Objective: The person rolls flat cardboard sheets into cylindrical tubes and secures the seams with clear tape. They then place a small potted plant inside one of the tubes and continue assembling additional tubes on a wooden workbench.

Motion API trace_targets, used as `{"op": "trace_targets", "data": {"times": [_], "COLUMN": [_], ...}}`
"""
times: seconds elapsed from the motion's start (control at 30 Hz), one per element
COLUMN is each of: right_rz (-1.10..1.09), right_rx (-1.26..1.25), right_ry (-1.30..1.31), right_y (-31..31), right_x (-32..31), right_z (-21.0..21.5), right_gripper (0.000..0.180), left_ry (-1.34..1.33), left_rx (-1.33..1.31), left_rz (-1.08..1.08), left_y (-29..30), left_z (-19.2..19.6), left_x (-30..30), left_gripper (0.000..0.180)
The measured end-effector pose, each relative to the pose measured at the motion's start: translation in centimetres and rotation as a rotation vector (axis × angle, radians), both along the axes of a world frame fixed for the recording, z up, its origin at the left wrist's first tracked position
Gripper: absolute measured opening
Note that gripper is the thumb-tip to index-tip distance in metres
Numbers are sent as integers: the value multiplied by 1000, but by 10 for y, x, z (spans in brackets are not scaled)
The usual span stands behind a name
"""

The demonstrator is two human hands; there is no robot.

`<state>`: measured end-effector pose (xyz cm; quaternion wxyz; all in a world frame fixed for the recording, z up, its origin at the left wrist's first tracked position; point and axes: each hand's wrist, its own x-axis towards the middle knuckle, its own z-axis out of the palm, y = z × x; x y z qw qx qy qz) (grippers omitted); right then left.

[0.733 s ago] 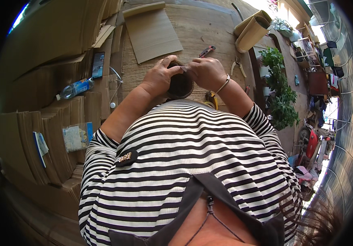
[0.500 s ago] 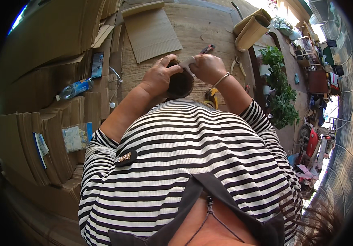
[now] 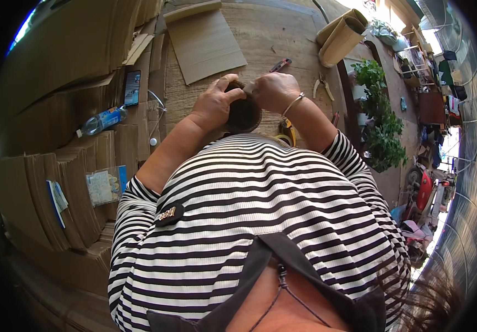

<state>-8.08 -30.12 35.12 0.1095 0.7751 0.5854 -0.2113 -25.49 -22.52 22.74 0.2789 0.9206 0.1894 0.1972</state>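
A dark brown round, hollow container (image 3: 245, 117) stands close in front of my body, its opening facing up. My left hand (image 3: 214, 104) is closed around its left side, with the thumb across the rim. Fingers of my right hand (image 3: 276, 93) are pinched on a thin pale strip (image 3: 249, 88) at the container's right rim. Most of that strip is hidden by the fingers, so its material is unclear. Just beyond the right hand lies a utility knife (image 3: 280, 65). A yellow and black tool (image 3: 287, 130) sits near my right forearm, partly hidden.
A corrugated cardboard sheet (image 3: 204, 47) lies on the wooden table ahead. Pliers (image 3: 322, 87) and rolled brown tubes (image 3: 342, 43) are to the right, near leafy plants (image 3: 381, 116). Stacked cardboard (image 3: 78, 191), a plastic bottle (image 3: 104, 120) and a phone (image 3: 132, 87) are at left.
My right hand has moved slightly left, closer to the container's rim. Less of the pale strip shows now. My left hand keeps its hold on the container.
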Motion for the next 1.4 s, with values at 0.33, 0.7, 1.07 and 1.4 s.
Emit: {"op": "trace_targets", "data": {"times": [0.33, 0.7, 1.07, 1.4], "right_rz": [-113, 406, 237, -57], "right_rx": [332, 526, 641, 931], "right_ry": [170, 247, 464, 236], "right_y": [-8, -76, -47, 2], "right_x": [17, 22, 48, 159], "right_z": [-20, -79, -121, -71], "right_gripper": [38, 17, 13, 19], "left_ry": [-11, -327, -320, 124], "left_rx": [12, -183, -563, -556], "left_rz": [45, 4, 339, 317], "left_y": [0, 22, 37, -25], "left_z": [5, -3, -53, -86], "left_x": [0, 12, -30, -83], "left_gripper": [42, 32, 43, 29]}}
